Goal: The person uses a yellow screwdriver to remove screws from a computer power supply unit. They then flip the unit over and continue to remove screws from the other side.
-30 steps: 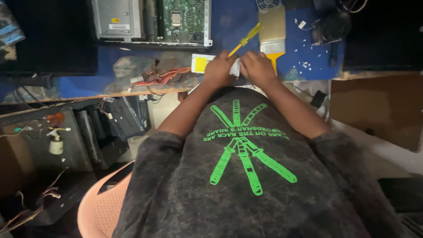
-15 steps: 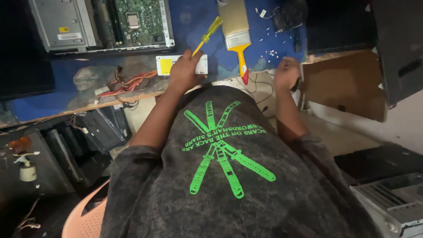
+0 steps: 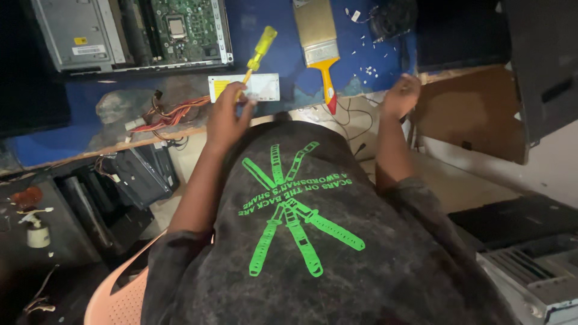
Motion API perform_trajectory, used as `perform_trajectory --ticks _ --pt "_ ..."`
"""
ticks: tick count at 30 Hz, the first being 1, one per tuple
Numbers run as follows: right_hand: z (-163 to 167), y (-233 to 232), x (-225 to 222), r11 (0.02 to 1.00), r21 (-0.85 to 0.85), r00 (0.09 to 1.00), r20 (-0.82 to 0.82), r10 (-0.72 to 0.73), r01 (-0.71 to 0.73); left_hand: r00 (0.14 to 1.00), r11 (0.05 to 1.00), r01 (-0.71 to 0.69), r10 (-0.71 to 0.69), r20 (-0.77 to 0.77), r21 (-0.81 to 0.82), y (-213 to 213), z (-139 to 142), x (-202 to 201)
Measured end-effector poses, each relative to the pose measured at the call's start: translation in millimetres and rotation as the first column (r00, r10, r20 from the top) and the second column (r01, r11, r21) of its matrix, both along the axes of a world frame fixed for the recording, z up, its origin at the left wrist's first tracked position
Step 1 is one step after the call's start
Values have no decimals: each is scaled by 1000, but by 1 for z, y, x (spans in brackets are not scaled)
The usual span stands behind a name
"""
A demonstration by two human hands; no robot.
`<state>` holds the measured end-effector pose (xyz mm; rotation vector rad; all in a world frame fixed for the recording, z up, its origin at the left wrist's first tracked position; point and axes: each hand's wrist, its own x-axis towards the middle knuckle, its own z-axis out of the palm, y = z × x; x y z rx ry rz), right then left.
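Clearly risky: left hand (image 3: pixel 226 117) clenched around yellow-handled screwdriver (image 3: pixel 256 57), tip over pale flat box (image 3: pixel 244 88) at table edge; right hand (image 3: pixel 400 95) loosely curled, empty. Could slip, gouging box or nudging it off.

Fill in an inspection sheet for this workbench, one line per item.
Surface: blue-topped bench, worn along its front edge.
Job's things: yellow-handled screwdriver; small white rectangular box with a yellow label under it.
Clutter: wide paintbrush with a yellow handle; small white bits; opened grey computer case with a green circuit board.
Fingers: left hand grips the screwdriver; right hand holds nothing, at the bench edge.
Cables: red and orange wire bundle.
Surroundings: brown cardboard; pink plastic chair.
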<state>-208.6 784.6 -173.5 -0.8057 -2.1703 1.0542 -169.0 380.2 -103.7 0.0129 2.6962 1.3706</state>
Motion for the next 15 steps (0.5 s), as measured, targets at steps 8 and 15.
perform_trajectory --ticks 8,15 --pt "34 -67 -32 730 -568 922 -169 349 -380 994 897 -41 81 -71 439 -9 24 4" --pt "167 -168 -34 23 -418 218 -425 878 -908 978 863 148 -55 -201 483 15 57 -25"
